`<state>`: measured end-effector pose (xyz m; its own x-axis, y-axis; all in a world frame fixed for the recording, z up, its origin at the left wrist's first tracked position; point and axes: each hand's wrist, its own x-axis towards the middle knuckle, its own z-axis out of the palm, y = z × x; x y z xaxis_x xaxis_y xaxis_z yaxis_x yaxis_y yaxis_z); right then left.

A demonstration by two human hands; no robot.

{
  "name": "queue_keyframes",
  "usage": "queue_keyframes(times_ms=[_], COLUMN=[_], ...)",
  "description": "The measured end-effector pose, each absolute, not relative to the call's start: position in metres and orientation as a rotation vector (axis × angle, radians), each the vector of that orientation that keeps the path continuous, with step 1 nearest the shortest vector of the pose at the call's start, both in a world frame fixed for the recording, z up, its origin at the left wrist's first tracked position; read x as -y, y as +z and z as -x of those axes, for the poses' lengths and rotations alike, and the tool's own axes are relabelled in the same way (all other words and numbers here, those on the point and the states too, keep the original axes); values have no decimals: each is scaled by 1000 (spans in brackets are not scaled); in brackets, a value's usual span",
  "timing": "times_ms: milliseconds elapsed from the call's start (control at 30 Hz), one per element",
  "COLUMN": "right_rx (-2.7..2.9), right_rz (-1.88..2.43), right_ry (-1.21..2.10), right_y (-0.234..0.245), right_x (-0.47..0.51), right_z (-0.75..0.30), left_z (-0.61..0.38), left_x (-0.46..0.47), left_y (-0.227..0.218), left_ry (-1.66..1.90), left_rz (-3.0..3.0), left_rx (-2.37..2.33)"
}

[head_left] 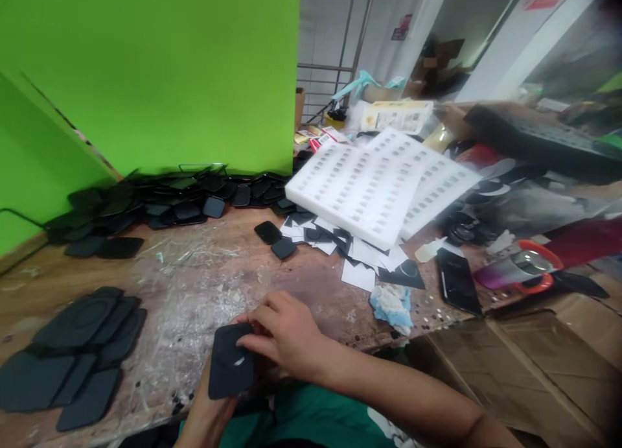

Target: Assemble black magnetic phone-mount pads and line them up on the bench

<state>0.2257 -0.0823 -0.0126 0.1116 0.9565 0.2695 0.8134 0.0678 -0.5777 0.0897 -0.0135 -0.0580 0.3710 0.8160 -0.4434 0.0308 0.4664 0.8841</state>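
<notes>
You had one black pad (pixel 226 370) in your hands, up in front of your green clothes (pixel 301 415), by the near edge of the table (pixel 311 318). Your left hand (pixel 218 406) was closed on it from below, with most of the hand hidden behind it. Your right hand (pixel 286 334) had its thumb on the pad's face and its fingers bent by the top corner. I can't tell if those fingers were pinched together. One small white mark showed on the pad.

To your left sat a pile of black pads (pixel 72 321); at least six showed. Two loose black pads (pixel 275 239) lay side by side past your hands. A long heap of black pads (pixel 194 195), too many to count, ran along the one green wall (pixel 160 65).

Two white foam trays (pixel 354 182) overlapped on the right, with many white cards (pixel 358 275) near them. Closer to you were one crumpled blue and white cloth (pixel 392 307), one black phone (pixel 457 279) and one cup (pixel 505 273) with an orange handle, tipped on its side.
</notes>
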Motion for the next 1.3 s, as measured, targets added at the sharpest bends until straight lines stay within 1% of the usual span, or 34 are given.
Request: queue_keyframes(times_ms=[133,300,400,500,600,767,867,933,967,1000,1167,1300], right_rx=[1727,2012,2188,2260,2339,2517,2541,2540,2531,2483,2172,2098], right_rz=[1994,2156,2141,2064,1936,1470,1300,1395,1499,1704,2218,2374], right_ry=[112,-152,-186,-220,-257,-332,-224,-130,-106,-103,-252,-312], right_y=[-17,-28,-32,-33,-32,-42,-48,-47,-44,-41,-32,-41], right_x=[55,19,6,-2,1,24,23,7,-4,-18,-84,-106], right_z=[-264,-316,-328,-317,-282,-212,-198,-210,-222,-237,-328,-366], left_z=[-72,-34,-17,-9,-7,0,4,3,2,0,-7,-8], left_x=[1,-14,-25,-33,-39,-49,-54,-53,-53,-51,-44,-38], left_y=[-60,-60,-62,-64,-66,-74,-82,-87,-89,-92,-100,-99], left_ry=[594,791,903,956,984,936,886,862,864,864,892,833], left_rz=[-1140,-1607,-1835,-1898,-1894,-2031,-2087,-2107,-2112,-2115,-2124,-2249], left_rx=[-1076,-1200,-1181,-1172,-1170,-1112,-1050,-1026,-1020,-1016,-1064,-1034])
